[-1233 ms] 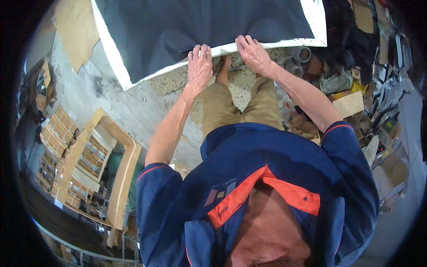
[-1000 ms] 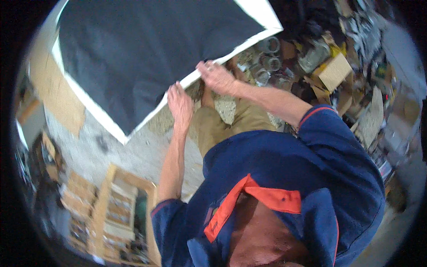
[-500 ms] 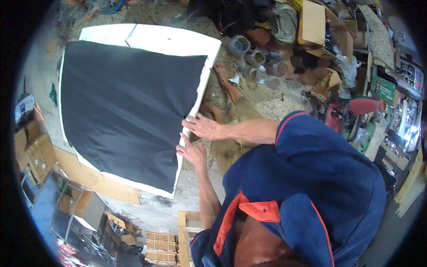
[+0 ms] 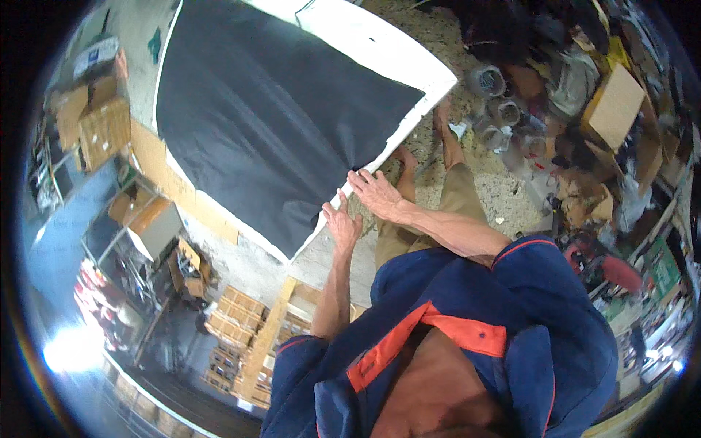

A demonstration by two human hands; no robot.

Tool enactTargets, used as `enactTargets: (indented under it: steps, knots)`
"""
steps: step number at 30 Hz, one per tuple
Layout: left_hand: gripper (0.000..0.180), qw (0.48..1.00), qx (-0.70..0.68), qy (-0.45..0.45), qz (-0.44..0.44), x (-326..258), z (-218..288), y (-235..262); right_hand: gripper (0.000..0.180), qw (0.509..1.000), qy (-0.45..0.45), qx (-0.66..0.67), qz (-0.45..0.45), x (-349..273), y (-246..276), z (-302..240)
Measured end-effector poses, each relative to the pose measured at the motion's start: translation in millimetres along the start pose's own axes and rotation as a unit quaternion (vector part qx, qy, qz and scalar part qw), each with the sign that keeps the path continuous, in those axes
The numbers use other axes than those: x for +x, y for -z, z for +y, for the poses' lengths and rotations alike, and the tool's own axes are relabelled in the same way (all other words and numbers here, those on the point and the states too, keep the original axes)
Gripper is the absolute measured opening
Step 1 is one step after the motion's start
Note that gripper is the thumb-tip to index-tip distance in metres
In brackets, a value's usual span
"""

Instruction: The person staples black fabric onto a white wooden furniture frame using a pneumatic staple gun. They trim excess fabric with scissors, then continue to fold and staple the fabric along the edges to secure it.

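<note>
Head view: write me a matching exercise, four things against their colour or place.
1. Left hand
2. Black sheet
3. Shirt
4. Right hand

A. Navy blue with orange-red trim
B. At the edge of the white panel, higher in the picture
C. Spread over the panel
D. At the same edge, lower in the picture

Pairs: 1-D, 2-C, 3-A, 4-B

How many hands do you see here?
2: the left hand at the black sheet's white border, and the right hand beside it, farther right along that border. No others show.
</note>
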State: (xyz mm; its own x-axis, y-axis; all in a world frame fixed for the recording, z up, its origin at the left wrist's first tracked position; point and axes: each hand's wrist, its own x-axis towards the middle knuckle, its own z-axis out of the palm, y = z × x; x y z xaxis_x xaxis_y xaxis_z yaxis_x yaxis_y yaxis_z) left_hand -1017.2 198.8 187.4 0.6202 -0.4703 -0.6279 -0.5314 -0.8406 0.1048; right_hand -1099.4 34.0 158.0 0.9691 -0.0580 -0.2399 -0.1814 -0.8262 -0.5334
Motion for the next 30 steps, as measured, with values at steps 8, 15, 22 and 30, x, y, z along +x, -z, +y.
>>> enactTargets:
  steps: [8,15,22,30]
  knots:
    - [0.098,0.996,0.083,0.038,-0.022,1.9,1.3,3.7,0.012,0.861,-0.055,0.472,0.180,-50.9,64.9,90.3]
    - [0.097,0.996,0.004,0.084,-0.023,-1.8,15.4,6.1,0.014,0.618,-0.618,0.328,0.358,-161.1,-2.8,446.4]
    - [0.092,0.994,-0.018,0.103,-0.037,-4.4,31.6,9.1,0.058,0.674,-0.539,0.438,0.252,-262.7,-130.9,769.8]
    - [0.090,0.951,-0.137,0.269,-0.066,0.3,49.2,13.8,0.053,0.341,-0.592,0.599,0.417,-283.1,-168.6,863.5]
